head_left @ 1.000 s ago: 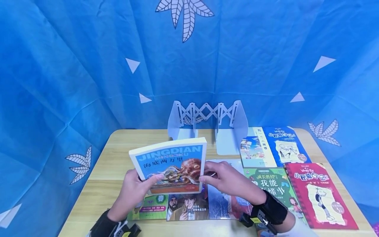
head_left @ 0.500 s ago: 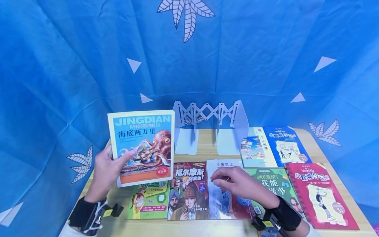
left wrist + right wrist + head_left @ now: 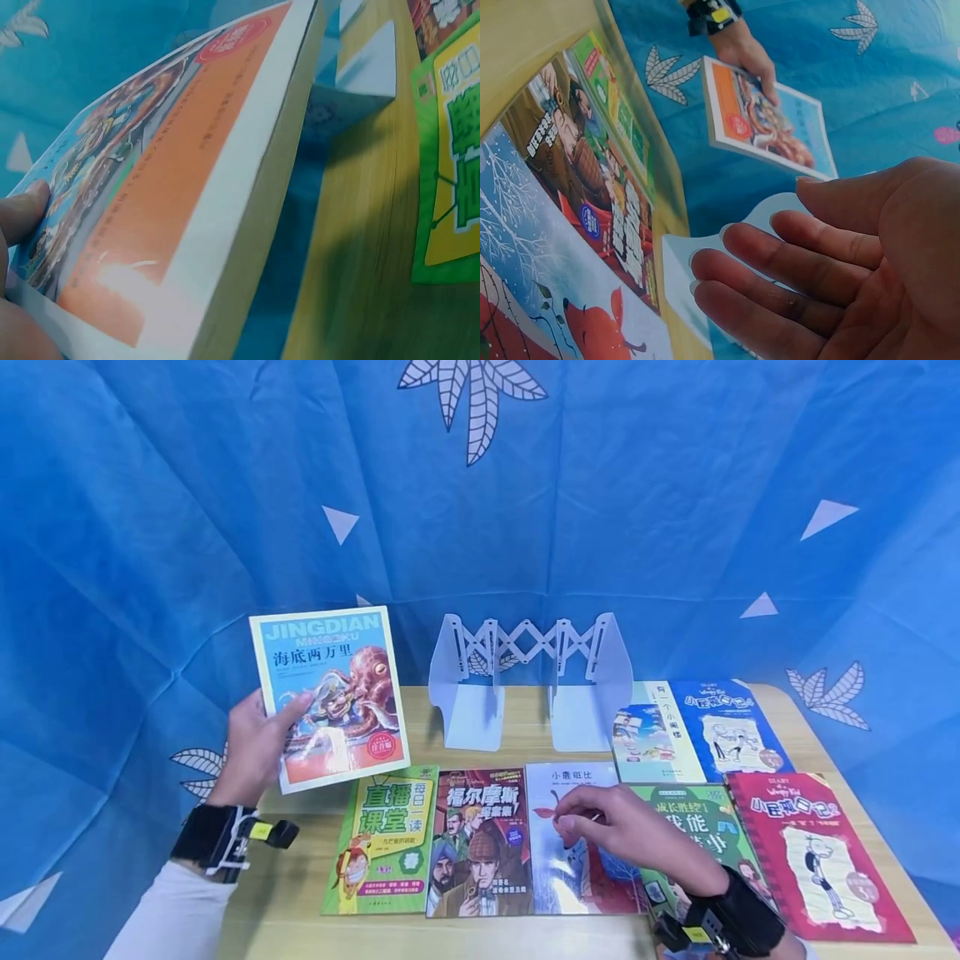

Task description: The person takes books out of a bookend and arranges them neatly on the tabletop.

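Observation:
My left hand [image 3: 255, 739] grips a thick paperback book [image 3: 330, 693] by its left edge, thumb across the octopus cover. The book is held up above the table's left side, cover facing me; in the left wrist view its page block [image 3: 259, 225] shows along one edge. My right hand [image 3: 607, 827] holds nothing and hovers over the deer book [image 3: 558, 877], its fingers relaxed with a gap to the thumb, as the right wrist view [image 3: 802, 277] shows. The fingers behind the held book are hidden.
A white expanding bookend [image 3: 525, 639] stands at the back of the table [image 3: 360, 939]. Left of the deer book lie a detective book [image 3: 480, 843] and a green-yellow book [image 3: 386, 852]. To the right are a green book [image 3: 705, 802], a red book [image 3: 821, 860], a blue book [image 3: 727, 727] and a cream book [image 3: 660, 735].
The right hand has let go of the octopus book and moved slightly right. My left hand has carried the book left and up, uncovering the books beneath.

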`<state>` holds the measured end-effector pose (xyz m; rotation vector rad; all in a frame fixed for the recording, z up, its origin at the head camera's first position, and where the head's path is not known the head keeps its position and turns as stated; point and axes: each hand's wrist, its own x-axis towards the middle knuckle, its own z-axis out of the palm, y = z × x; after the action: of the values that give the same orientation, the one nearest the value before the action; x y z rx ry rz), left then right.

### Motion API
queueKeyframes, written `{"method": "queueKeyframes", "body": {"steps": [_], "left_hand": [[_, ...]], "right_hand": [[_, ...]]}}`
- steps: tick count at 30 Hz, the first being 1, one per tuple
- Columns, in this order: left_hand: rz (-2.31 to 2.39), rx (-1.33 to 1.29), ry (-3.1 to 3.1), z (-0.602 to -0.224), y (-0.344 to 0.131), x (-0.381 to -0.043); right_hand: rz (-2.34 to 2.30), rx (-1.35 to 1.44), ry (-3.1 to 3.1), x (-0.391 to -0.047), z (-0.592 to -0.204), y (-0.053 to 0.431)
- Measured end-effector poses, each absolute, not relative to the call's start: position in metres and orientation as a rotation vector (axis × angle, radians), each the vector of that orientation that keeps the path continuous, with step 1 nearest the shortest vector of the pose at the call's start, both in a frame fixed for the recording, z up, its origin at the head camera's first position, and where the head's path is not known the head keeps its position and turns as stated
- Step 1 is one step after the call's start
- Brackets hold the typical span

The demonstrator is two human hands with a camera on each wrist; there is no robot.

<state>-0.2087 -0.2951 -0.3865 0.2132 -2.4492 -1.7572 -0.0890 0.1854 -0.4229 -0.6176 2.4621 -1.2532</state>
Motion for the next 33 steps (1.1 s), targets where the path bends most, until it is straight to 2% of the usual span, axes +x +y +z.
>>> {"method": "queueKeyframes", "body": {"steps": [5, 10, 19, 33], "left_hand": [[-2.03, 0.155, -2.374, -0.398, -0.296, -0.237], [-2.092, 0.195, -2.473, -0.414, -0.295, -0.253], [-2.264, 0.374, -2.597, -0.456, -0.293, -0.264], [-2.311, 0.59, -2.756, -0.479, -0.292, -0.274]], "right_hand": [[-1.269, -0.618, 2.446, -0.088, -0.427, 0.186], [-1.268, -0.613, 2.441, -0.087, -0.428, 0.186], [-1.275, -0.621, 2.432, -0.087, -0.428, 0.187], [-1.255, -0.61, 2.469, -0.086, -0.432, 0.186]]}}
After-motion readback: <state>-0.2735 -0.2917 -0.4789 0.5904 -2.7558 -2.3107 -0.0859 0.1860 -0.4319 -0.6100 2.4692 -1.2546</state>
